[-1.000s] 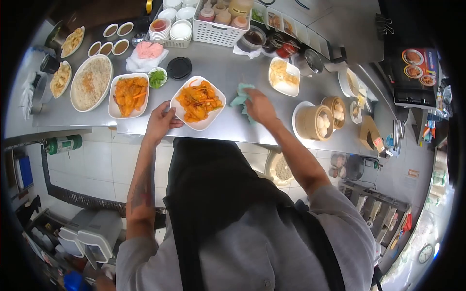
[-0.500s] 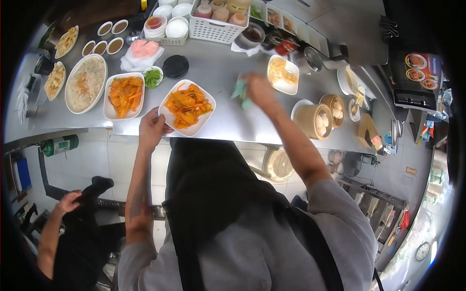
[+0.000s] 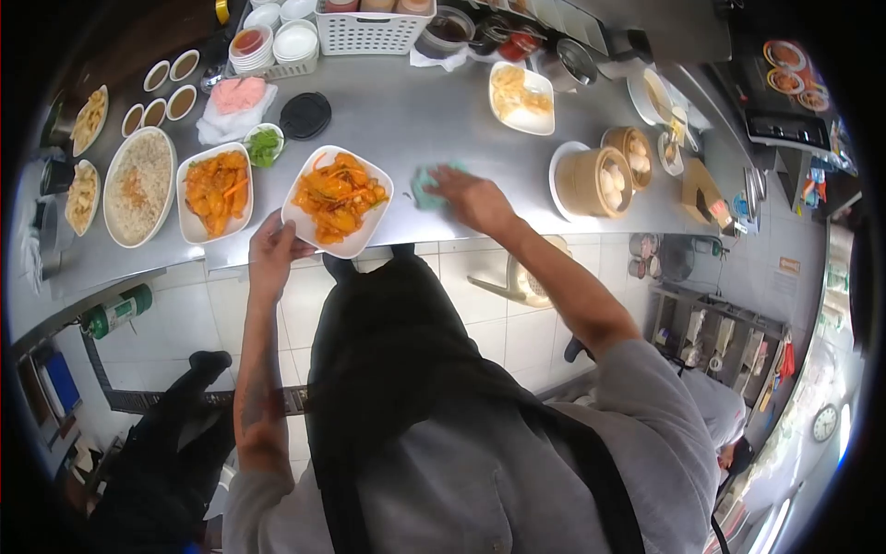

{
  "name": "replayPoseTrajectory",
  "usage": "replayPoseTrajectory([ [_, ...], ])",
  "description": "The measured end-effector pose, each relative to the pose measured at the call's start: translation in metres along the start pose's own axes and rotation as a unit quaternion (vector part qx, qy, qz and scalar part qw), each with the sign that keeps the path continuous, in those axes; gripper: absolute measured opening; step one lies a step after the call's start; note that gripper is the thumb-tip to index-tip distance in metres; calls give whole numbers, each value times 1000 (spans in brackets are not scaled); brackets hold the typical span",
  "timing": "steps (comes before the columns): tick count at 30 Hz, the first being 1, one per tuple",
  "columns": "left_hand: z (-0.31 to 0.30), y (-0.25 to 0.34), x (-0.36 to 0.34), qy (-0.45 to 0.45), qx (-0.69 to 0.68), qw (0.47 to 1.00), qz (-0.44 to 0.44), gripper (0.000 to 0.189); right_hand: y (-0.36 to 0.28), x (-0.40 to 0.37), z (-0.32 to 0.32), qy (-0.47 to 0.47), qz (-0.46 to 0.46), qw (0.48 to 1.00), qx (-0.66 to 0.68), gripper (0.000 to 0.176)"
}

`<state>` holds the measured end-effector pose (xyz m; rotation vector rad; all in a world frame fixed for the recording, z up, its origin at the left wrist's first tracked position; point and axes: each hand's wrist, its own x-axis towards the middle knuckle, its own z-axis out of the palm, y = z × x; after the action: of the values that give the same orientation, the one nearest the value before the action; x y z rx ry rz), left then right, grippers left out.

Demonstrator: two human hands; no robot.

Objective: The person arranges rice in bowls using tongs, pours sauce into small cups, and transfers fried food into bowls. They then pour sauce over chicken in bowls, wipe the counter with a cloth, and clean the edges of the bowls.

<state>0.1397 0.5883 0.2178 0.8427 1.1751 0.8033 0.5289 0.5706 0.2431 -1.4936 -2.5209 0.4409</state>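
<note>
My left hand (image 3: 274, 251) grips the near-left rim of a square white dish (image 3: 367, 231) of orange saucy food (image 3: 340, 196), at the front edge of the steel counter (image 3: 388, 111). My right hand (image 3: 475, 198) presses a green cloth (image 3: 427, 187) against the counter just right of that dish. Small dark specks lie beside the cloth. A second dish of orange food (image 3: 218, 192) stands to the left, with a small cup of chopped greens (image 3: 264, 145) between the two.
An oval plate of fried rice (image 3: 138, 189) and several sauce cups (image 3: 179, 103) stand left. Behind are a black lid (image 3: 305, 116) and a white basket (image 3: 374, 34). Rightward stand bamboo steamers (image 3: 583, 183) and a dish of pale food (image 3: 521, 97). Other people are at lower left and right.
My right hand has swept the green cloth left and toward the counter's front edge. My left hand keeps its hold on the dish. The view has shifted, and another person shows at right.
</note>
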Motion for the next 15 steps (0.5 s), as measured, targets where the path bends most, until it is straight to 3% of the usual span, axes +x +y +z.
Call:
replayPoseTrajectory([
  [1, -2, 0, 1, -2, 16, 1000, 0, 39, -5, -21, -12, -32, 2, 999, 38, 50],
  [4, 1, -5, 3, -4, -17, 1000, 4, 38, -1, -64, -60, -191, 155, 961, 127, 37],
  [8, 13, -10, 11, -4, -40, 999, -2, 38, 9, -70, -105, -80, 307, 861, 398, 28],
  [9, 13, -13, 14, -7, -40, 999, 2, 36, 25, -72, -94, 16, 273, 938, 211, 28],
  [10, 15, -10, 17, -9, -39, 999, 8, 34, 23, -75, -92, 23, 276, 938, 210, 28],
  [12, 21, -3, 16, -8, -41, 999, -3, 33, 20, -71, -88, 156, 319, 933, -67, 28],
  [13, 22, 0, 14, 4, -47, 999, -20, 32, 5, -69, -81, 203, 314, 927, -20, 31],
  [14, 20, -1, 11, 3, -41, 999, -23, 32, -2, -71, -67, 145, 379, 914, 19, 50],
  [15, 18, -5, 11, -2, -44, 999, -16, 35, -13, -71, -46, 168, 360, 917, 43, 62],
])
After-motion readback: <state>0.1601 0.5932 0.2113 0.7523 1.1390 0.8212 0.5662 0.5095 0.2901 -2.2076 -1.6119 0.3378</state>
